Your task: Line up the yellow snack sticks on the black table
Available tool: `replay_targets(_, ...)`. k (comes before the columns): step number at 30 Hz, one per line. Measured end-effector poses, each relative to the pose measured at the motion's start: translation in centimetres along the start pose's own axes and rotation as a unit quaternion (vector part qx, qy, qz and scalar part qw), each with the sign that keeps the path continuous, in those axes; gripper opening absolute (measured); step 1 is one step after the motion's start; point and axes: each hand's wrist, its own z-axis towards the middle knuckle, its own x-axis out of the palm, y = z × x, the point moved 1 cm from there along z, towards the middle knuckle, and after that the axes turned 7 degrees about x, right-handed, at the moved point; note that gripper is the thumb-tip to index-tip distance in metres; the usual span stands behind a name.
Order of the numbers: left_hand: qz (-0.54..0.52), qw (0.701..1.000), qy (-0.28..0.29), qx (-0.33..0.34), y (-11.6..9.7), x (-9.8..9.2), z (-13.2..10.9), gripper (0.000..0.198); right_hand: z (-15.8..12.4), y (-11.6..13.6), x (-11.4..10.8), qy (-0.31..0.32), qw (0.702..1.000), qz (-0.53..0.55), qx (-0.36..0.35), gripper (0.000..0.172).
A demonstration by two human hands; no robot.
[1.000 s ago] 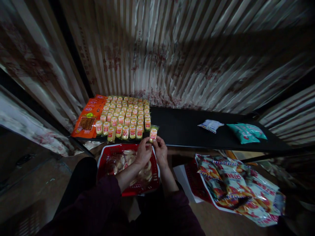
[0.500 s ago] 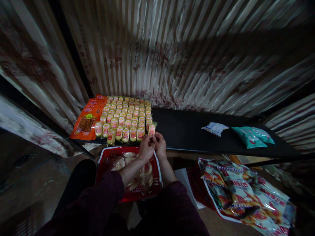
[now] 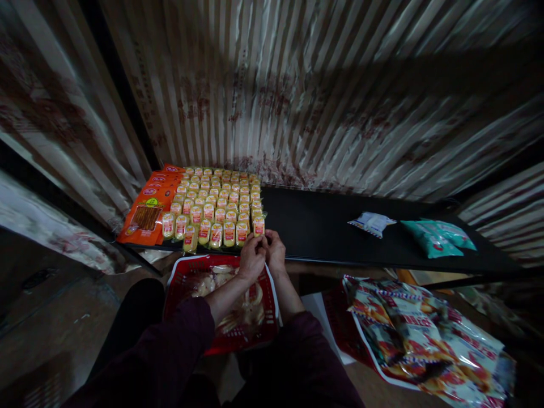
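My left hand [image 3: 252, 259] and my right hand [image 3: 275, 253] meet at the front edge of a black shelf [image 3: 314, 224]. Between them, the fingertips of both are closed on the lower end of a small wrapped yellow snack cake [image 3: 259, 225] with a red and white label. It stands upright at the right front corner of a block of like cakes [image 3: 208, 214] set in rows. Orange snack pouches [image 3: 147, 218] overlap along the left side of these rows. Under my forearms sits a red basket [image 3: 178, 326] with a white rim, holding clear-wrapped pale food.
Farther right on the shelf lie a white packet [image 3: 372, 223] and teal packets [image 3: 436, 238]. A second red basket [image 3: 346, 331], full of white and orange bags [image 3: 420, 334], stands at the lower right. Striped, patterned sheeting [image 3: 272, 96] hangs behind the shelf.
Both hands and the snack cake have shifted slightly left, and the cake now sits closer against the right-hand row. The view has moved a little.
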Motion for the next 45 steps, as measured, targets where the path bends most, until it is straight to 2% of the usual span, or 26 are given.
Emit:
replay_targets(8,0.032,0.999,-0.002,-0.010,-0.2,-0.3,0.2,0.043,-0.3,0.9,-0.2,-0.036,0.990,-0.134,-0.034,0.029)
replay_targets(14,0.036,0.999,0.004,0.009,-0.5,-0.4,-0.3,0.045,-0.2,1.0,-0.3,-0.029,0.986,-0.163,-0.029,0.036)
replay_targets(25,0.016,0.999,0.020,0.035,-0.1,-0.2,-0.2,0.044,0.4,0.8,-0.4,0.018,0.985,-0.165,-0.040,0.032)
replay_targets(34,0.040,0.998,0.025,0.033,-0.4,-0.4,-0.5,0.042,-0.2,0.1,-0.3,-0.009,0.987,-0.135,-0.085,0.035)
replay_targets(40,0.061,0.997,0.019,0.031,-0.5,-0.4,-0.4,0.039,0.0,0.0,-0.4,0.004,0.989,-0.127,-0.073,0.034)
replay_targets(45,0.061,0.997,0.028,0.031,-0.7,-0.6,-0.4,0.034,-0.8,-0.1,-0.6,-0.018,0.993,-0.102,-0.059,0.043)
